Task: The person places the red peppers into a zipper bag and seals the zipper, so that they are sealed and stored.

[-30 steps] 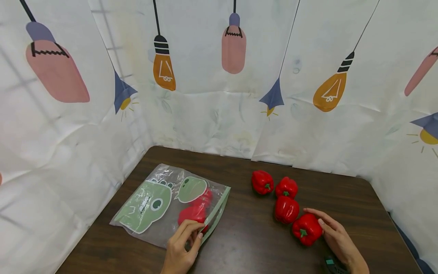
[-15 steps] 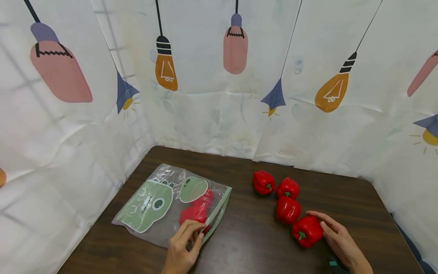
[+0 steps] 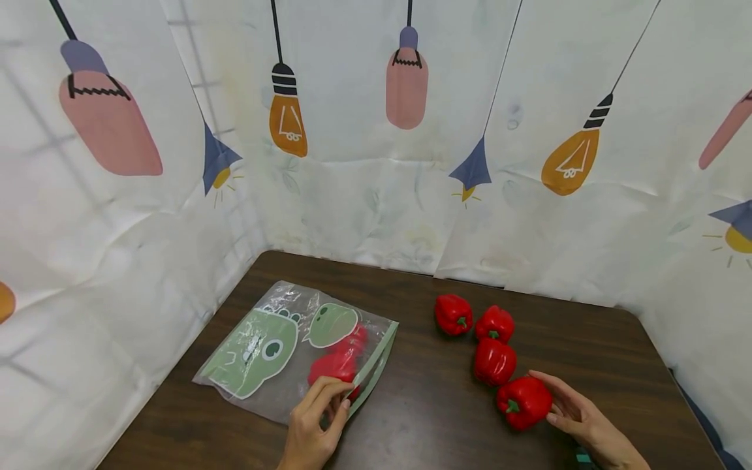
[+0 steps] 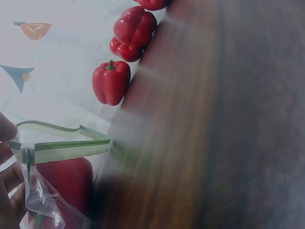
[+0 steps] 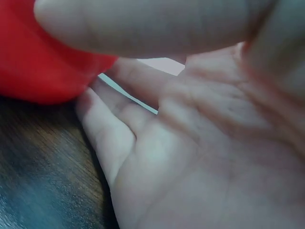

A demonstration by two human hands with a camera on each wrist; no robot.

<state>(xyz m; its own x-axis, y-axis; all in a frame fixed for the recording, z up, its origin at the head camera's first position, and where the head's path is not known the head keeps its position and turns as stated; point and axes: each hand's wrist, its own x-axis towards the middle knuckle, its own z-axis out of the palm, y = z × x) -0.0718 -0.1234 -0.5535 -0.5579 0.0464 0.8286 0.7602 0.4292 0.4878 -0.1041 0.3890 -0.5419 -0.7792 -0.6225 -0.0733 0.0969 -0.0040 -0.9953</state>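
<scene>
Clear plastic with green printed shapes makes up the bag [image 3: 302, 362], which in the head view lies flat beside the tabletop's [image 3: 423, 418] left edge, its green strip [image 3: 378, 362] turned toward the right edge. Peppers inside [image 3: 331, 369] show red near that strip; I cannot count them surely. My left hand [image 3: 317, 421] comes in from the near side, knuckles up, fingers bent, and pinches the strip against the thumb; I take that hold to steady the bag and part its mouth. Well apart from it, my right hand [image 3: 584, 418] reaches in from the near right corner, palm toward the left edge, thumb and fingers clasping the side of the nearest red pepper [image 3: 524, 403]. Beyond it a far pepper [image 3: 453, 314], a second pepper [image 3: 495, 324] and a third pepper [image 3: 495, 361] make a loose chain toward the far edge, perhaps for easy reach.

From my left wrist, the strip shows as two green lines with a gap between, so the mouth is parted; my fingertips [image 4: 6, 128] sit at one end.

From my right wrist, my thumb [image 5: 143, 26] lies nearly straight across red skin while other fingers come in from below; I cannot tell whether the pepper's base is off the tabletop.
</scene>
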